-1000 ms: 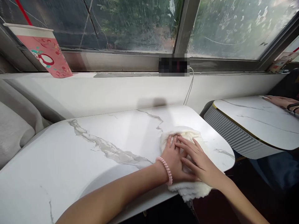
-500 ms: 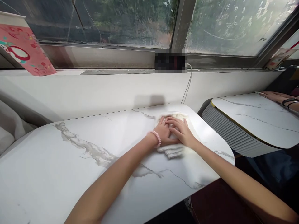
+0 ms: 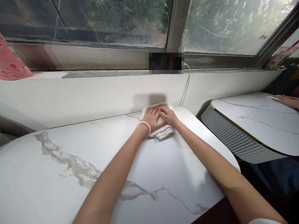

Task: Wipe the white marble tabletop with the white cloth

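Note:
A folded white cloth (image 3: 163, 133) lies on the white marble-patterned table (image 3: 77, 130), up against the wall edge. My left hand (image 3: 151, 119), with a pink beaded bracelet (image 3: 147, 127) at the wrist, presses flat on it, fingers stretched out and thumb pointing right. From the right, my right hand (image 3: 170, 116) rests on the cloth too. Its extended fingertips meet or overlap the left fingers. The hands hide the middle of the cloth.
Behind the table runs a white wall with a window sill, where a pink patterned container (image 3: 12, 63) and a blurred dark object (image 3: 166, 61) sit. A white cable (image 3: 186, 85) hangs down. Another person's hand (image 3: 288, 101) touches a second table (image 3: 263, 118) at right.
Both hands and the cloth have slid away from me and slightly left, reaching the wall edge of the table. The view has shifted, and the other person's hand has moved right.

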A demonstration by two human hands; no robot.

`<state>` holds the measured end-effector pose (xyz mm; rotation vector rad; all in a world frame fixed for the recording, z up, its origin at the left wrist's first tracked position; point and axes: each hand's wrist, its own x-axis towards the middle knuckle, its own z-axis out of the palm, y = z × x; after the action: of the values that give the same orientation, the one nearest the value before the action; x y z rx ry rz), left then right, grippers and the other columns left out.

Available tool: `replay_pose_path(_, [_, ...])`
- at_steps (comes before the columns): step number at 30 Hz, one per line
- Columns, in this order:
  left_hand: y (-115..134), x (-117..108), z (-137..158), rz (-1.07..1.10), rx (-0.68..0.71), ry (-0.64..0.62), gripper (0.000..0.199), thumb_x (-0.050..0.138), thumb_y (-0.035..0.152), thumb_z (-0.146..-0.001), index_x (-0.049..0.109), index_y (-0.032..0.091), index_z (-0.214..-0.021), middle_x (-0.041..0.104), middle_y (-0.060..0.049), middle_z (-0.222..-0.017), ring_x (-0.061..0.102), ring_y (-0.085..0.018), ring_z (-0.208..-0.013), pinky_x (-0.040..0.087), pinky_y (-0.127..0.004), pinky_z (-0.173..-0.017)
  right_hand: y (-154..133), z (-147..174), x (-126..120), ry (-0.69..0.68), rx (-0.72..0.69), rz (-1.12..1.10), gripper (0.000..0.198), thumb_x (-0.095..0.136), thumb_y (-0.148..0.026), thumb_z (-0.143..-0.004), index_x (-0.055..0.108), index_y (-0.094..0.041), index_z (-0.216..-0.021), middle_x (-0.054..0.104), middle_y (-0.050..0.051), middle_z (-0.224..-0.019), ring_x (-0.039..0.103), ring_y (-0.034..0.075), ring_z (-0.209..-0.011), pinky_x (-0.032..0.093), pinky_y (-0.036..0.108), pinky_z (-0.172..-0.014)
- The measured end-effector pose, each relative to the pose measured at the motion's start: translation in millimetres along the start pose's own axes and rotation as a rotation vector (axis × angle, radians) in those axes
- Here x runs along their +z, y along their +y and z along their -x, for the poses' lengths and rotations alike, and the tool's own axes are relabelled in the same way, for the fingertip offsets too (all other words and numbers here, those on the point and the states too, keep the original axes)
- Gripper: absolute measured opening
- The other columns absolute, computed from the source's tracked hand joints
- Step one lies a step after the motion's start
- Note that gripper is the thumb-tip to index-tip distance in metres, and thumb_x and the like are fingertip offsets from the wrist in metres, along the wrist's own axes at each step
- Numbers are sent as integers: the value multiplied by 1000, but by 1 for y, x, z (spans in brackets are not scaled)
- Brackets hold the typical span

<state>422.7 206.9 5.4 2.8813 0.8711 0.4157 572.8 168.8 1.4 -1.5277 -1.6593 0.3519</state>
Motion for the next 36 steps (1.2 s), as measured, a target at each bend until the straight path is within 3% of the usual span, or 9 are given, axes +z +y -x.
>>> replay_pose_path(4, [0,1,-8,-10,2,8,66,41,55,-91,46,11,-140,46,-14,-145,35,-30,-136,14,-47,-120,5,-6,-3,-15,-25,-23,32,47,-26,-84,68,-21,-108,69,5,-112,59,23,-107,44,41,-100])
replay_pose_path(11, [8,10,-23,-48,-67,57,66,39,55,-91,45,13,-141,47,-14,-145,38,-31,-134,17,-48,-118,20,-16,-6,38,60,-9,30,46,-24,-81,71,-21,-98,72,4,-107,62,23,-105,46,40,-100])
replay_pose_path(18, [31,4,-6,-36,-81,-58,77,38,59,-88,39,5,-144,35,-22,-153,27,-37,-142,9,-53,-119,11,13,-17,-44,-15,29,35,46,-22,-78,69,-20,-104,68,7,-120,58,27,-117,42,44,-106])
replay_pose_path(23, [70,-1,12,-65,-84,-139,88,35,64,-87,35,-2,-145,34,-27,-152,28,-44,-140,10,-59,-116,4,52,-36,-71,-57,36,38,45,-26,-81,66,-23,-112,63,6,-129,54,27,-124,38,48,-110])
replay_pose_path(29, [150,0,39,-82,-80,-204,93,39,70,-83,40,0,-144,41,-26,-149,33,-52,-134,14,-65,-112,-11,128,-77,-158,-99,48,35,47,-26,-83,62,-25,-115,59,8,-134,50,29,-128,36,52,-111])
replay_pose_path(33, [192,4,42,-77,-20,-258,97,41,71,-82,38,-1,-145,35,-28,-151,29,-51,-137,15,-64,-112,-13,168,-107,-145,-4,50,33,47,-30,-88,60,-29,-118,56,5,-137,48,29,-131,33,53,-114])
replay_pose_path(36, [203,10,30,-70,37,-248,97,44,72,-80,36,1,-146,33,-28,-153,27,-49,-139,14,-63,-114,-4,177,-124,-115,43,79,35,47,-27,-86,60,-29,-118,55,5,-138,49,28,-131,32,52,-114])
